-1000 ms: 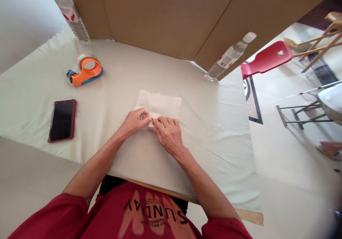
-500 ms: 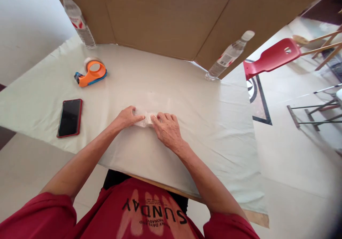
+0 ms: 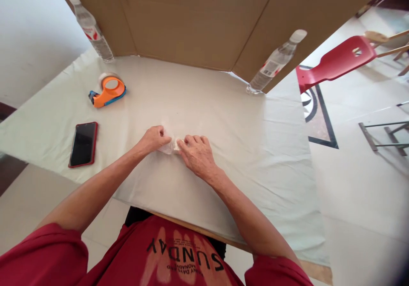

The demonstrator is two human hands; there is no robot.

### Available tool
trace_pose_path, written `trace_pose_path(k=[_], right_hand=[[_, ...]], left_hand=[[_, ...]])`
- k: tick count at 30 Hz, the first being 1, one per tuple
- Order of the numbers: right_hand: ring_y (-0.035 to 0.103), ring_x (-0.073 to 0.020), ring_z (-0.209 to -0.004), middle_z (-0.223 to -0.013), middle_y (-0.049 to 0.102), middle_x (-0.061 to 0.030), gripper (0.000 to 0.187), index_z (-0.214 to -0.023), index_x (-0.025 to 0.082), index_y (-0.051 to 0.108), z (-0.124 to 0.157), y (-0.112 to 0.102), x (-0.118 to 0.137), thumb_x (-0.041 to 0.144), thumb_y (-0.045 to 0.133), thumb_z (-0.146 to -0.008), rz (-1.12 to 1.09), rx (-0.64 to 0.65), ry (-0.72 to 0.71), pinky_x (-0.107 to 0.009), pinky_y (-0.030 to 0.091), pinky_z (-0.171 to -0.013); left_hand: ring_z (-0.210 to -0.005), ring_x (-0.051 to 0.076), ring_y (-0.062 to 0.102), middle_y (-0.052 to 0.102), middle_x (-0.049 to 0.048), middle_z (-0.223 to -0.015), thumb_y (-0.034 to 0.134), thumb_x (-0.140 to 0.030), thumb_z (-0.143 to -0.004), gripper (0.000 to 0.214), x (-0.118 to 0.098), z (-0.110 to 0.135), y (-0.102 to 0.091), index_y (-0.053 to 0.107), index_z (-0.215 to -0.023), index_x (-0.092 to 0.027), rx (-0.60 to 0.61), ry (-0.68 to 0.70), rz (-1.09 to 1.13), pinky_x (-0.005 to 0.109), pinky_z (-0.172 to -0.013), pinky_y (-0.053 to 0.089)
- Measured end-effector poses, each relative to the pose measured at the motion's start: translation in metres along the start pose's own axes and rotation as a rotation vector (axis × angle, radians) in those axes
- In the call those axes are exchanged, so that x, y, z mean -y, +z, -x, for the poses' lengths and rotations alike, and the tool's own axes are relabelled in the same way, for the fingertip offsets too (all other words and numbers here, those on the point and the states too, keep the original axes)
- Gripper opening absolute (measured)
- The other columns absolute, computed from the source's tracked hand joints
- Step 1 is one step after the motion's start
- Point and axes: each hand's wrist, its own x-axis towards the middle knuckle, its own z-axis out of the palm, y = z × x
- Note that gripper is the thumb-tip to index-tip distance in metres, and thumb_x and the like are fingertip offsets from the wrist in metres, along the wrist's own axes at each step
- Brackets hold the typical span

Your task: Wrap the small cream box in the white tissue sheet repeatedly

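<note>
A small whitish piece of bubble wrap (image 3: 165, 148) lies on the cloth in front of me, a pale item (image 3: 176, 145) at its right end. My left hand (image 3: 156, 138) pinches the wrap's left part between thumb and curled fingers. From the other side, my right hand (image 3: 197, 153) closes over the pale item, the thumb and index finger on its left end. Most of that item is hidden under my right fingers, so its kind cannot be made out. A narrow gap separates the two hands.
An orange and blue tape dispenser (image 3: 110, 92) and a red-cased phone (image 3: 83, 144) lie at left. Water bottles stand at back left (image 3: 92, 32) and back right (image 3: 271, 66), against a cardboard panel (image 3: 191, 21). A red chair (image 3: 338, 62) is beyond the cloth-covered table (image 3: 277, 158).
My left fingers have curled in and now pinch the wrap, whose left part has lifted or bunched up. My right hand has shifted only slightly. The view has tilted a little.
</note>
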Motion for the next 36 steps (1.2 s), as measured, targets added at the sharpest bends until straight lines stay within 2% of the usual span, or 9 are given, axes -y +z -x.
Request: trace_pose_path(k=[3,9,14,19,25,29,31,33,36], right_hand=[[0.048,-0.0229,-0.088,-0.101,0.064,-0.0084,0.020,-0.112,0.020,0.061,-0.001,-0.002,-0.001,0.031,0.056,-0.096,-0.005,0.007,-0.011,-0.037,0.025,-0.079],[0.049,-0.0232,-0.089,-0.100,0.064,-0.0088,0.017,-0.108,0.019,0.062,-0.002,-0.003,-0.002,0.030,0.058,-0.095,-0.023,0.015,-0.015,-0.038,0.025,-0.079],[0.048,-0.0227,-0.087,-0.095,0.065,-0.0089,0.018,-0.106,0.019,0.064,-0.004,-0.001,-0.002,0.030,0.052,-0.098,-0.006,0.000,-0.032,-0.038,0.026,-0.080],[0.049,-0.0225,-0.086,-0.092,0.065,-0.0076,0.018,-0.105,0.019,0.064,-0.003,0.000,-0.002,0.025,0.049,-0.098,-0.010,-0.002,-0.033,-0.038,0.026,-0.080],[0.054,-0.0236,-0.092,-0.099,0.068,-0.0087,0.015,-0.103,0.017,0.063,-0.004,-0.005,-0.001,0.025,0.057,-0.092,-0.113,0.015,0.007,-0.040,0.029,-0.089],[0.058,-0.0253,-0.105,-0.107,0.071,-0.0092,0.024,-0.110,0.017,0.063,0.007,-0.014,-0.012,0.027,0.062,-0.089,-0.294,-0.030,0.038,-0.039,0.034,-0.093],[0.060,-0.0257,-0.109,-0.116,0.070,-0.0104,0.026,-0.114,0.018,0.063,0.022,-0.016,-0.024,0.029,0.061,-0.090,-0.371,-0.114,0.163,-0.040,0.038,-0.093],[0.064,-0.0247,-0.099,-0.117,0.070,-0.0119,0.026,-0.112,0.018,0.064,0.042,-0.016,-0.037,0.032,0.057,-0.091,-0.420,-0.157,0.402,-0.040,0.043,-0.088],[0.065,-0.0193,-0.072,-0.105,0.072,-0.0092,0.035,-0.114,0.019,0.063,0.066,-0.011,-0.047,0.043,0.056,-0.090,-0.540,-0.005,0.670,-0.036,0.048,-0.073]], left_hand=[[-0.056,0.012,0.051,0.056,-0.0027,-0.068,0.069,-0.035,-0.065,0.029,0.003,0.002,0.004,0.056,-0.085,-0.019,0.055,-0.077,0.195,0.022,-0.049,0.037],[-0.049,0.009,0.046,0.047,-0.0049,-0.055,0.063,-0.027,-0.066,0.015,-0.001,0.004,0.014,0.051,-0.063,-0.018,0.031,-0.140,0.307,0.021,-0.044,0.034],[-0.045,0.008,0.045,0.047,-0.0058,-0.053,0.060,-0.019,-0.065,0.009,-0.016,0.002,0.022,0.051,-0.065,-0.019,0.063,-0.207,0.484,0.021,-0.042,0.034],[-0.050,0.010,0.052,0.052,-0.0033,-0.053,0.058,-0.017,-0.064,0.008,-0.024,0.011,0.017,0.050,-0.065,-0.018,0.142,-0.231,0.591,0.023,-0.049,0.045],[-0.066,0.014,0.062,0.067,0.0035,-0.079,0.057,-0.023,-0.066,0.030,-0.021,0.027,0.008,0.065,-0.093,-0.014,0.205,-0.079,0.585,0.032,-0.069,0.057],[-0.066,0.015,0.059,0.065,0.0018,-0.076,0.055,-0.026,-0.075,0.021,-0.018,0.030,0.019,0.069,-0.088,-0.017,0.098,0.180,0.147,0.030,-0.069,0.051],[-0.070,0.016,0.057,0.063,0.0026,-0.075,0.053,-0.025,-0.081,0.019,-0.016,0.031,0.027,0.071,-0.084,-0.019,0.006,0.342,-0.102,0.030,-0.071,0.048],[-0.076,0.017,0.058,0.062,0.0049,-0.081,0.051,-0.024,-0.086,0.021,-0.012,0.031,0.034,0.072,-0.088,-0.019,-0.071,0.455,-0.256,0.030,-0.072,0.047],[-0.089,0.020,0.059,0.063,0.0095,-0.098,0.052,-0.023,-0.089,0.022,-0.004,0.030,0.040,0.072,-0.095,-0.020,-0.157,0.567,-0.335,0.030,-0.073,0.047]])
